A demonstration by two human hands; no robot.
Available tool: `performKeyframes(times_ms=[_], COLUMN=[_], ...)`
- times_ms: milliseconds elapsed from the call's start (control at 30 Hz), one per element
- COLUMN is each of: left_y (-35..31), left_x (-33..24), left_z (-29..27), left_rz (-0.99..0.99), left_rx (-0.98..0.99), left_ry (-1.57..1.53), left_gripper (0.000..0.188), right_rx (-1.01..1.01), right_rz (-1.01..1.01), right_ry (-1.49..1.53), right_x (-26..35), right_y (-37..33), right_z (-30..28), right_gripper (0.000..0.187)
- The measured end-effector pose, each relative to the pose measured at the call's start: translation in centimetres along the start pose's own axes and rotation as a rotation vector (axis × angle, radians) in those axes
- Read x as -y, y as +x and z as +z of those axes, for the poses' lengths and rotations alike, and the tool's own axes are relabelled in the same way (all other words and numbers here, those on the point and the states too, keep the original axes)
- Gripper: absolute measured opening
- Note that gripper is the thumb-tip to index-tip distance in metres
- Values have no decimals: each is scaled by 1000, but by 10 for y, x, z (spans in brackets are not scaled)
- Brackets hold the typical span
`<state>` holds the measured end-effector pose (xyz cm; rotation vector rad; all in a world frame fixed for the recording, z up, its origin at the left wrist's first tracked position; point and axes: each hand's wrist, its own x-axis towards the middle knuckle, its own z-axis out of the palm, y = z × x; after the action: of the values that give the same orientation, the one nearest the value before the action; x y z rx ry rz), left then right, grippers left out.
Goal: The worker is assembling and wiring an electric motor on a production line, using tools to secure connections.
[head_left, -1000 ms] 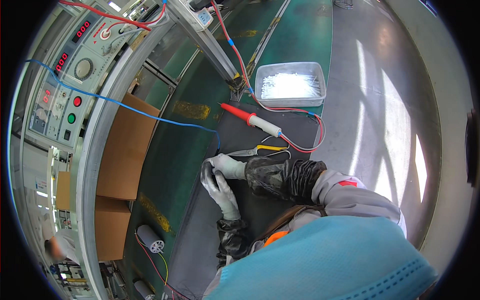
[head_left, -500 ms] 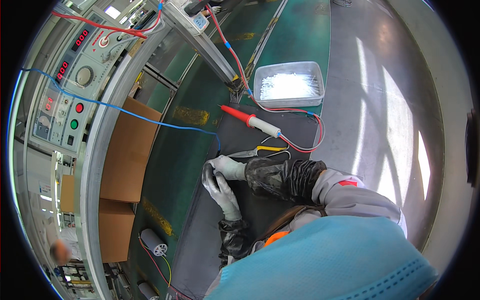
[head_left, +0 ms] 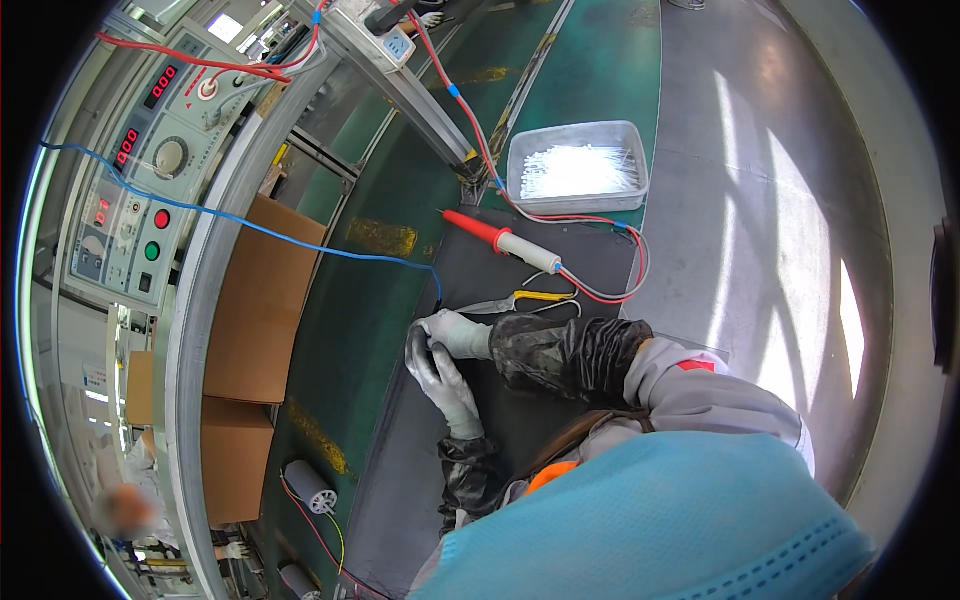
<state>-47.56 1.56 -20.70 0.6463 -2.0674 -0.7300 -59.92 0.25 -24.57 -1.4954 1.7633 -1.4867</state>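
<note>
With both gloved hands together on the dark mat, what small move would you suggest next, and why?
Probably reach the right hand to the yellow-handled snips just beyond it: both hands meet at the blue wire's end, the left hand seems to hold nothing else, and the snips lie nearest.

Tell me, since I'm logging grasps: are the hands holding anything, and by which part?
It cannot be told. The gloved left hand and right hand meet at the blue wire's end, fingers hiding any hold.

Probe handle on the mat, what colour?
Red at the tip end, white at the cable end: the probe shows best in the head view.
</note>
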Motion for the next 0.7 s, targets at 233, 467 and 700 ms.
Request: performKeyframes(times_ms=[233, 467, 700], left_y=[1, -1, -1], left_x=[-1, -3, -3], left_z=[0, -1, -1], left_rz=[-8, -4, -17], left_rx=[-9, -5, 1], left_ry=[-11, -13, -27], left_gripper=[43, 42, 42], right_rx=[6, 10, 74], right_rz=[-33, -6, 8], right_ry=[-35, -40, -82], right_x=[-1, 0, 3], right_y=[2, 0, 0], right_z=[0, 0, -4], right_gripper=[26, 25, 36])
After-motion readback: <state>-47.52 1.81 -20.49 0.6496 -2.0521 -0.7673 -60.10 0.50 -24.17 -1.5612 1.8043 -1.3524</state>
